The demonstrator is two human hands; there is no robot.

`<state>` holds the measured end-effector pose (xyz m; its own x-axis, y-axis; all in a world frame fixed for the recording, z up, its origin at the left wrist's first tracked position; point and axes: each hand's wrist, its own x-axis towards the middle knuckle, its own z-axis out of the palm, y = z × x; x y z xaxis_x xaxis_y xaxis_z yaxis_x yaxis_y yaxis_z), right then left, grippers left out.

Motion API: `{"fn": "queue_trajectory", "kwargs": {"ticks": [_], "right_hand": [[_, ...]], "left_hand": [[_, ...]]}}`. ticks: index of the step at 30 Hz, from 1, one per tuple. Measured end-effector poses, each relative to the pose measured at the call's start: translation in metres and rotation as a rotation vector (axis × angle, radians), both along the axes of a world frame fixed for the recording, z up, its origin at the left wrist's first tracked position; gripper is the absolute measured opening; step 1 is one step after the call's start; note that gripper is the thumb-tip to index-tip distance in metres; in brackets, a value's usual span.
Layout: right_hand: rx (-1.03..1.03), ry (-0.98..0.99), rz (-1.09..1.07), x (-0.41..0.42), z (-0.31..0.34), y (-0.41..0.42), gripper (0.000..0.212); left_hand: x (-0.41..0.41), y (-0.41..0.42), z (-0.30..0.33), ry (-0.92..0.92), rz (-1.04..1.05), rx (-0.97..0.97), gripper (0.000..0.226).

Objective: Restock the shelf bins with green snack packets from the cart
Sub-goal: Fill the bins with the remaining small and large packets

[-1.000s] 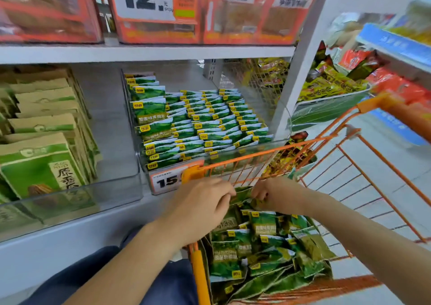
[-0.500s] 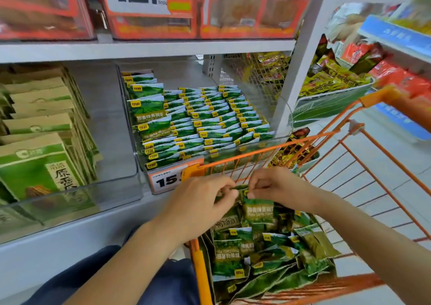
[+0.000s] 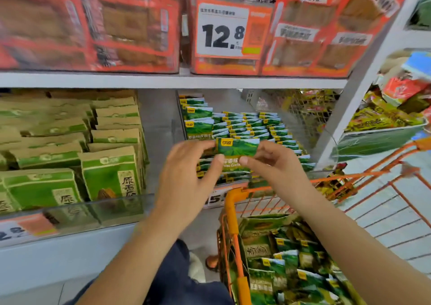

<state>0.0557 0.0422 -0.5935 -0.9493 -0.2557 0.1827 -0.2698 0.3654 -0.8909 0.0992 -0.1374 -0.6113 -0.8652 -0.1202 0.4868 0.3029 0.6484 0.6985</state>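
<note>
A green snack packet (image 3: 236, 147) is held up in front of the clear shelf bin (image 3: 325, 139), above the bin's front rows and well above the orange cart (image 3: 232, 208). It is a small flat pouch, its upper part printed with a green field scene under a pale sky, a yellow logo patch in the top left corner, and light lettering on a band lower down that is partly covered by the thumbs. The left hand (image 3: 186, 176) grips its left edge, the thumb pressed to the front near the lower middle and the other fingers curled behind; the right hand (image 3: 275, 162) pinches its right side in the same way, thumb on the front, fingers bent round the edge. Whether more packets are stacked behind this one cannot be told. The bin behind holds several rows of like packets (image 3: 251, 124) standing on edge, taller at the left. More green packets (image 3: 286, 265) lie loose and overlapping in the cart at lower right. To the left, a second clear bin holds brown-and-green bags (image 3: 109, 172). On the upper shelf stand orange boxes (image 3: 88, 25) and a price tag (image 3: 221, 31) reading 12.8.
</note>
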Motion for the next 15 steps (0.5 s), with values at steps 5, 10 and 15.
{"fn": "queue_trajectory", "kwargs": {"ticks": [5, 10, 15], "right_hand": [[0.1, -0.079, 0.028, -0.047, -0.022, -0.035, 0.046], [-0.235, -0.308, -0.149, -0.077, -0.036, -0.066, 0.024], [-0.13, -0.216, -0.167, -0.087, -0.045, -0.068, 0.027]], "left_hand": [[-0.011, -0.036, -0.004, -0.259, 0.153, 0.007, 0.053], [-0.012, -0.04, -0.006, -0.253, 0.151, -0.042, 0.056], [-0.014, -0.04, -0.006, -0.208, 0.153, -0.126, 0.055]]}}
